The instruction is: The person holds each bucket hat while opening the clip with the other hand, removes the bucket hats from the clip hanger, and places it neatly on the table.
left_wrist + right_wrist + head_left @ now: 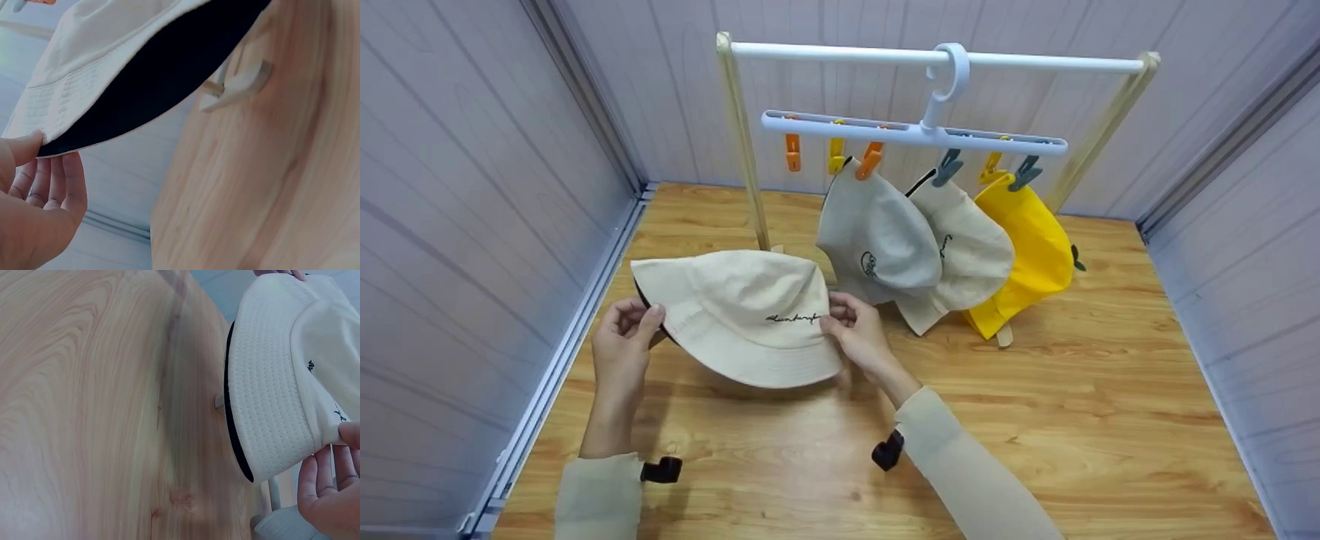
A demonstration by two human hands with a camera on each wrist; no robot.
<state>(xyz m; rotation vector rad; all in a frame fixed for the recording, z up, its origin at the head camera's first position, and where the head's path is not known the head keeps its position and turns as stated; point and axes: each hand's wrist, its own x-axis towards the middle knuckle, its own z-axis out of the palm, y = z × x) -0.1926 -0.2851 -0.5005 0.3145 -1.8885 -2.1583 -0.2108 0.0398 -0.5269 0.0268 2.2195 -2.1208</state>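
Observation:
A cream bucket hat [750,300] with black lettering on its side is held up above the table between both hands. My left hand [622,337] pinches the brim at its left edge, thumb on the outside and fingers beneath. In the left wrist view the dark lining [163,73] shows under the brim. The right hand [861,334] grips the hat's right side beside the lettering, between thumb and fingers; the right wrist view shows this hand [332,489] near the crown seam.
A white hanger [915,135] with orange, yellow and grey clips hangs from a rod [840,52] on wooden posts. Clipped to it are a grey hat [877,232], a beige hat [971,240] and a yellow hat [1027,247]. Pale panels [457,187] enclose the wooden table [1080,420].

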